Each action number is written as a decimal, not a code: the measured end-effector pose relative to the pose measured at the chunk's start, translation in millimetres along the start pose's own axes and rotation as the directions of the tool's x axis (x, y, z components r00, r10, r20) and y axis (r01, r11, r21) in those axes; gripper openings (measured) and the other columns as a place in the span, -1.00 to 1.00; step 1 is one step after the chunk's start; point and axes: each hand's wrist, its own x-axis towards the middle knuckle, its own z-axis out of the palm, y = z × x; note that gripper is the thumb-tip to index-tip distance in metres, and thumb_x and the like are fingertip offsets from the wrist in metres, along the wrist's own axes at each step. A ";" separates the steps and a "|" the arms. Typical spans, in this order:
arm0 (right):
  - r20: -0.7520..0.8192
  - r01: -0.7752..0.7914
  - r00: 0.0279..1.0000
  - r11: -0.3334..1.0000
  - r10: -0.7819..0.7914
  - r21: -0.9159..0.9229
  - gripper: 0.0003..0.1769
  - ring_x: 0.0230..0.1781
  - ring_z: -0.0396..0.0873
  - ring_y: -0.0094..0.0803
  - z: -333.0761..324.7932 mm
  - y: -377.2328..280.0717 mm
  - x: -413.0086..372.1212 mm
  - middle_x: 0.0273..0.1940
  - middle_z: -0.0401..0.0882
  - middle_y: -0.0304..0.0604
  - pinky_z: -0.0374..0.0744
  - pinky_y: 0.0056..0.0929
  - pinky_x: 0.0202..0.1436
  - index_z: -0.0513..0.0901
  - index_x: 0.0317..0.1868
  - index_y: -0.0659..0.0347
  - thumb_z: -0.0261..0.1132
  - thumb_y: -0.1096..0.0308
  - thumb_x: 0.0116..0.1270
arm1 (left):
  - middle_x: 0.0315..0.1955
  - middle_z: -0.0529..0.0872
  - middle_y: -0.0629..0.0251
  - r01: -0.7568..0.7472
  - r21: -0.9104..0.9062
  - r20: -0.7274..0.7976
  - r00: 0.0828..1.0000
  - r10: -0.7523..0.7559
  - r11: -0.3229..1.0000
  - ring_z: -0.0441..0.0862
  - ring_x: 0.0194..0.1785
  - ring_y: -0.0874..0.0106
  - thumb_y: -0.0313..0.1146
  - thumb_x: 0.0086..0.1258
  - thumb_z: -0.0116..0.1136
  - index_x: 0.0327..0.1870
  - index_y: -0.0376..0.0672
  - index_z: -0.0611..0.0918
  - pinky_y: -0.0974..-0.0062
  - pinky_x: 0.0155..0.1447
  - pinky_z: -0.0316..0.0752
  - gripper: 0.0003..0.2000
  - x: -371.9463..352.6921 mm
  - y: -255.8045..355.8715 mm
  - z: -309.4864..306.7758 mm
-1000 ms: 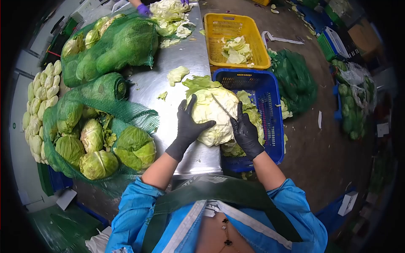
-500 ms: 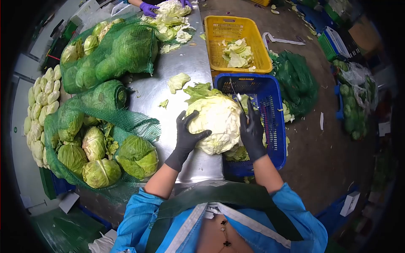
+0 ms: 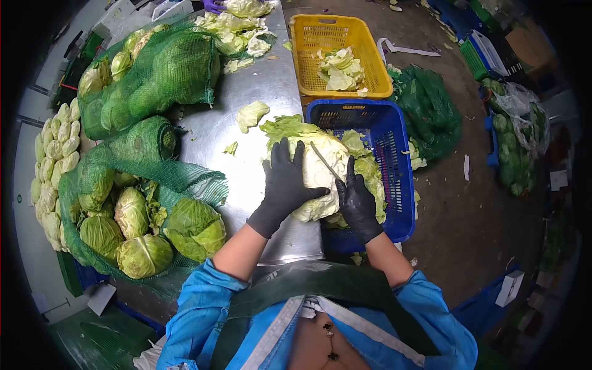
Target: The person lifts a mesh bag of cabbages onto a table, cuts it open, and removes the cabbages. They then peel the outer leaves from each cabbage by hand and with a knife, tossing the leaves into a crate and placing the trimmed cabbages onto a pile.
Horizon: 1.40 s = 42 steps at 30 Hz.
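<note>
We are holding a pale, leafy cabbage head at the right edge of a shiny metal table, where it is overlapping the near side of a blue plastic crate; we cannot tell whether it is resting on the metal. Our black-gloved left hand is lying on its left side, fingers spreading, thumb standing apart. Our black-gloved right hand is gripping a slim knife, its blade slanting over the cabbage.

A strip of metal is giving the left hand room as far as a green mesh sack of cabbages; two torn leaf pieces are lying beyond the hand. The crate is standing along the table's edge, holding loose leaves, and a yellow perforated crate is standing just beyond. A crumpled green net is lying beside both, and dark floor is stretching rightward.
</note>
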 end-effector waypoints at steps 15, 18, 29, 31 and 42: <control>-0.466 0.366 0.732 0.864 -0.496 -0.345 -0.55 -0.40 0.51 -0.18 42.7 46.0 84.5 -0.17 0.55 0.06 0.49 -0.31 -0.27 0.42 0.15 0.28 0.16 0.23 0.32 | 0.22 0.22 -0.14 -0.259 -0.255 -0.155 0.962 0.225 0.931 0.16 0.31 -0.01 0.23 -0.30 0.41 0.25 -0.18 0.34 0.11 0.32 0.15 0.01 3.2 -54.6 6.2; -0.159 0.243 0.951 0.959 -0.266 -0.148 -0.40 -0.54 0.46 -0.22 -7.1 9.0 21.9 -0.36 0.42 -0.01 0.43 -0.29 -0.57 0.21 0.33 0.26 0.09 0.20 0.36 | 0.24 0.20 -0.11 -0.202 -0.199 -0.112 0.977 0.183 0.959 0.12 0.33 0.02 0.25 -0.28 0.39 0.25 -0.18 0.34 0.11 0.31 0.14 0.01 5.3 -35.7 2.7; -0.241 -0.004 0.970 0.996 -0.019 -0.094 -0.42 -0.52 0.50 -0.11 11.8 18.0 8.8 -0.38 0.46 -0.01 0.45 -0.20 -0.54 0.23 0.31 0.17 0.09 0.14 0.35 | 0.26 0.16 -0.12 -0.136 -0.035 -0.053 0.990 0.134 0.990 0.05 0.36 0.00 0.28 -0.27 0.36 0.29 -0.15 0.27 0.02 0.29 0.11 0.04 -4.2 -11.8 1.8; -0.406 0.080 0.905 0.987 -0.131 -0.140 -0.51 -0.42 0.55 -0.07 43.6 52.1 37.9 -0.33 0.53 0.02 0.50 -0.21 -0.41 0.38 0.19 0.24 0.12 0.16 0.33 | 0.26 0.18 -0.13 -0.135 -0.023 -0.086 0.987 0.132 0.991 0.07 0.35 -0.01 0.25 -0.28 0.39 0.29 -0.14 0.27 0.04 0.30 0.11 0.04 -8.5 -11.0 6.3; 0.230 -0.400 0.907 0.892 0.352 0.212 -0.42 -0.12 0.55 -0.08 98.7 94.2 69.6 -0.18 0.56 0.14 0.49 -0.22 -0.05 0.53 -0.10 0.28 0.37 -0.01 0.01 | 0.24 0.16 -0.11 -0.456 -0.326 -0.288 0.882 0.372 0.828 0.15 0.28 -0.07 0.22 -0.39 0.45 0.28 -0.23 0.25 0.05 0.31 0.14 0.13 -8.1 -79.8 32.5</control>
